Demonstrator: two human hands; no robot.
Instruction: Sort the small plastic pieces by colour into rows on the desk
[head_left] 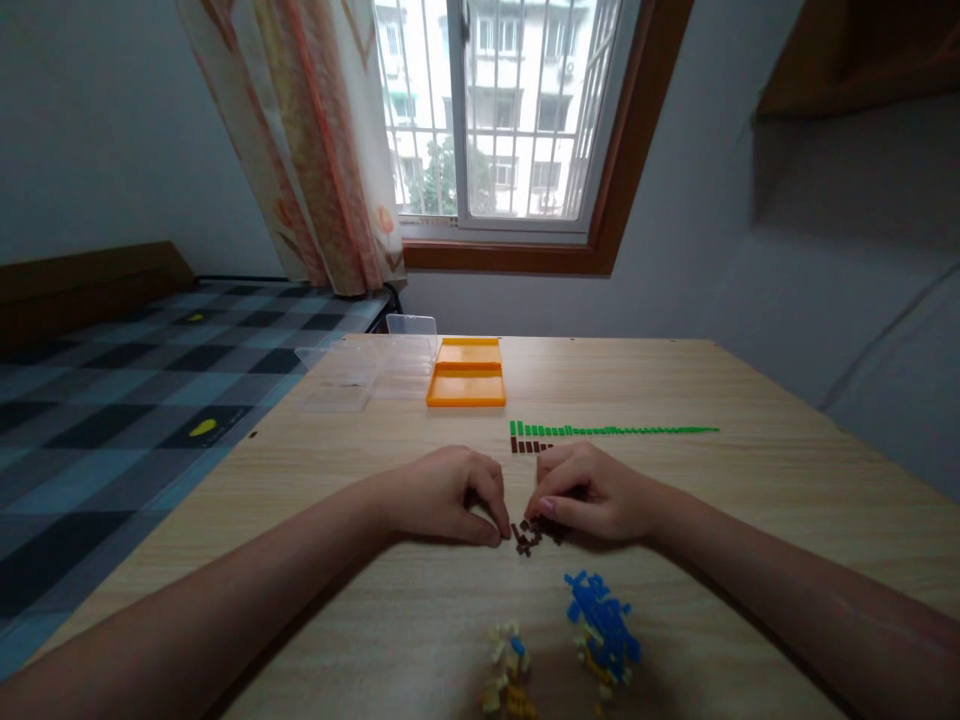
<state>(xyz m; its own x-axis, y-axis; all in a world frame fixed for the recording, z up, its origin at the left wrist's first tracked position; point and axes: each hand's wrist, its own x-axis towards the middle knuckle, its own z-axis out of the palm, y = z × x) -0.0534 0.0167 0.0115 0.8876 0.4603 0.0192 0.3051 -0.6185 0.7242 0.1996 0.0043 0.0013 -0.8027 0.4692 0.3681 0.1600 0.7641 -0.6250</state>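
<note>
Small dark brown building bricks (525, 545) lie in a loose pile on the wooden table between my hands. My left hand (454, 495) is at the pile's left edge, thumb and forefinger drawn together; I cannot make out anything between them. Over the right side of the pile, my right hand (589, 490) is closed in a pinch, its fingertips among the brown pieces and what they hold hidden. Just beyond it runs a short row of brown bricks (529, 447), its right end covered by that hand. A long row of green bricks (600, 430) lies behind, parallel to it.
Nearer me are a heap of blue bricks (604, 620) and scattered pale yellow pieces (499, 690). An orange two-part tray (466, 404) stands toward the back, beside clear plastic boxes (405, 375). A bed with a checked cover (150, 400) adjoins the table's left side.
</note>
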